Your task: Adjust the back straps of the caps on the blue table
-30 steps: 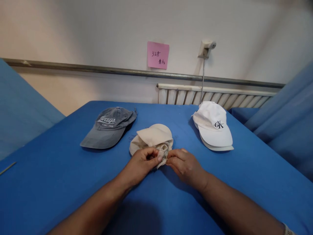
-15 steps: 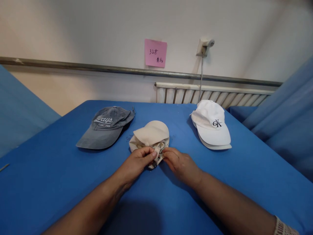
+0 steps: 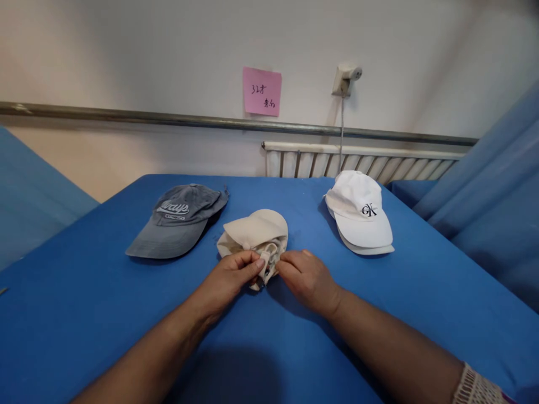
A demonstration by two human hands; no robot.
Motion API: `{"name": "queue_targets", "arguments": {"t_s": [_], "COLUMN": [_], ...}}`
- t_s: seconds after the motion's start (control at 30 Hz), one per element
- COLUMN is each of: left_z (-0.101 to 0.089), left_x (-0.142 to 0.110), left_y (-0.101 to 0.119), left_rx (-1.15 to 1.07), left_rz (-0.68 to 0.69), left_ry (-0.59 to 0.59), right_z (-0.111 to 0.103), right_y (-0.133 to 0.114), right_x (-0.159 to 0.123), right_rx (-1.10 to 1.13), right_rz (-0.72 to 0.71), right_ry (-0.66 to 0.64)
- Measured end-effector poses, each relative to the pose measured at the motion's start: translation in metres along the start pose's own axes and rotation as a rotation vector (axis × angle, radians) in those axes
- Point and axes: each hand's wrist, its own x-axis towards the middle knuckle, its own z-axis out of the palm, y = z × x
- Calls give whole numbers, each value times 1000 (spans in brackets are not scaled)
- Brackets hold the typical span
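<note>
A beige cap [image 3: 256,227] lies in the middle of the blue table, its back strap and part of its inside toward me. My left hand [image 3: 236,275] pinches the cap's strap [image 3: 264,261] between thumb and index finger. On the other side my right hand [image 3: 309,280] is closed, its fingertips gripping the right edge of the cap near the strap's buckle. The buckle is small and partly hidden by my fingers. To the left rests a grey-blue cap [image 3: 181,216] with white lettering. White caps [image 3: 360,207], one stacked on another, sit to the right.
The blue-covered table [image 3: 269,359] reaches a wall with a metal rail [image 3: 189,120] and a white radiator [image 3: 311,163]. A pink note [image 3: 261,91] and a plugged socket [image 3: 346,80] are above. Blue curtains [image 3: 497,196] hang at both sides.
My right hand's fingers have curled in more tightly at the cap's edge. The left hand keeps its pinch on the strap. The whole view has shifted slightly.
</note>
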Motion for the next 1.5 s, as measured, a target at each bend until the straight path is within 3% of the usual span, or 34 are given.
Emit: {"name": "queue_targets", "arguments": {"t_s": [0.23,0.37,0.53,0.77,1.2,1.37,1.5], "left_z": [-1,-3,-3,-11,-14,-17,-11], "left_x": [-9,-12,-10,-3,-3,-2,-4], "left_y": [6,9,7,0,-1,-1,0], "left_rx": [89,179,163,233,326,488,461], "left_rz": [34,27,-82,-108,-54,11,21], "left_ry": [45,77,27,-51,-105,-76,-48], "right_z": [-7,-9,-7,-8,-4,-3,-3], "right_y": [-4,-5,-5,-6,-7,-9,-8], "right_x": [-4,-4,-4,-4,-6,-7,-7], "right_rx": [83,96,86,81,103,94,92], "right_rz": [19,21,-23,-47,-72,-75,-56], "right_ry": [-92,-79,-39,3,-25,-12,-20]}}
